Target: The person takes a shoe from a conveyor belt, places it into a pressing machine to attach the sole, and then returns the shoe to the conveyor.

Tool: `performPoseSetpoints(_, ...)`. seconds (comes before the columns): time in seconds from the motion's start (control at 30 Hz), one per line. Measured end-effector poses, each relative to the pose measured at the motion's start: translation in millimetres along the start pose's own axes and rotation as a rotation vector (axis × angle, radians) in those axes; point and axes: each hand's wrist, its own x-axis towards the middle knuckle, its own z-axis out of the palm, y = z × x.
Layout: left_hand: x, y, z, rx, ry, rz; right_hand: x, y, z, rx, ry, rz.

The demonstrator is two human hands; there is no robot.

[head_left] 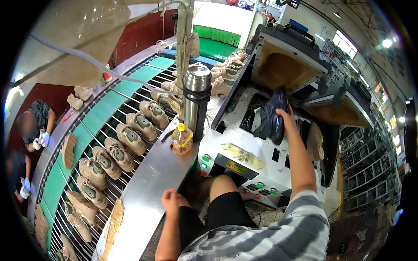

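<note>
One dark knitted shoe is gripped in the right hand at the white press machine; seat it squarely. Left hand rests curled, holding nothing, on the steel counter.

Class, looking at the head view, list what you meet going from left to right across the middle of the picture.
Tan shoes on the conveyor rack → small yellow-capped bottle → steel flask → dark shoe held in the right hand → shelving racks.

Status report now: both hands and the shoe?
Right hand grips dark shoe at white machine. Left hand rests on knee, empty. Nothing blocking.
</note>
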Motion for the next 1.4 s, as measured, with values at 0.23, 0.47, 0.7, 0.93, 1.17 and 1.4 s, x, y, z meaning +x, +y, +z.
performPoseSetpoints(0.23,1,1,-120,-0.52,0.496,0.026,127,24,53,-1.142,0.103,0.167)
performPoseSetpoints(0.47,4,-5,-104,-0.21,0.562,0.109,88,47,85,-1.209,0.021,0.249)
performPoseSetpoints(0.7,20,-41,-6,-0.301,0.193,-0.092,-59,71,6,-1.337,-0.158,-0.452)
performPoseSetpoints(0.93,13,-10,179,-0.532,-0.112,-0.343,-146,71,-175,-1.087,0.003,-0.581)
performPoseSetpoints(1.17,20,-30,165,0.032,-0.426,-0.22,-92,51,-312,-1.077,0.402,-0.063)
performPoseSetpoints(1.4,-11,-51,-6,0.444,-0.163,-0.218,28,77,-324,-0.895,0.259,0.258)
